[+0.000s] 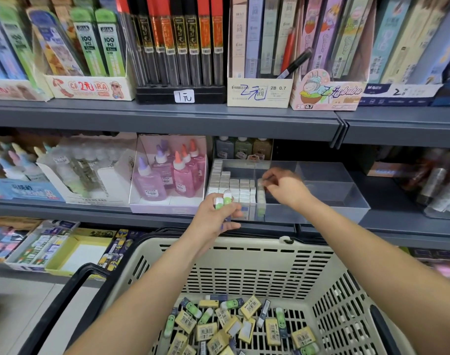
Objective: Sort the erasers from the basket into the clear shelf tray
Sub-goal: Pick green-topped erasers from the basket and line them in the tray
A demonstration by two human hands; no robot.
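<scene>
At the left end of the clear shelf tray [347, 201], rows of white-topped erasers [231, 188] stood packed side by side and filled most of that compartment. Just right of that compartment's divider, a short column of erasers [261, 197] stood against the divider in the next compartment.

The right grip [288, 190] was reached over the tray's front wall, above that second compartment. Its fingertips were curled and pinched a pale eraser [260, 183] directly over the short column. Whether that eraser touched the column could not be told.

The left grip [216, 213] was held just outside the tray's front left corner. Its fingers were curled round several green-and-white erasers [223, 201], whose ends stood up above the fingers. Their exact count could not be told.

Below and in front of the tray sat the beige basket [257, 272], its rim under the shelf edge that carried the tray. Loose erasers [231, 326], yellow-sleeved and green, lay jumbled on its slotted floor.

Left of the tray, touching its side, stood a box of glue bottles [167, 175] in pink and purple. Behind the tray stood three small bottles [242, 147]. On the shelf above the tray stood display boxes of pencil leads [180, 47].
</scene>
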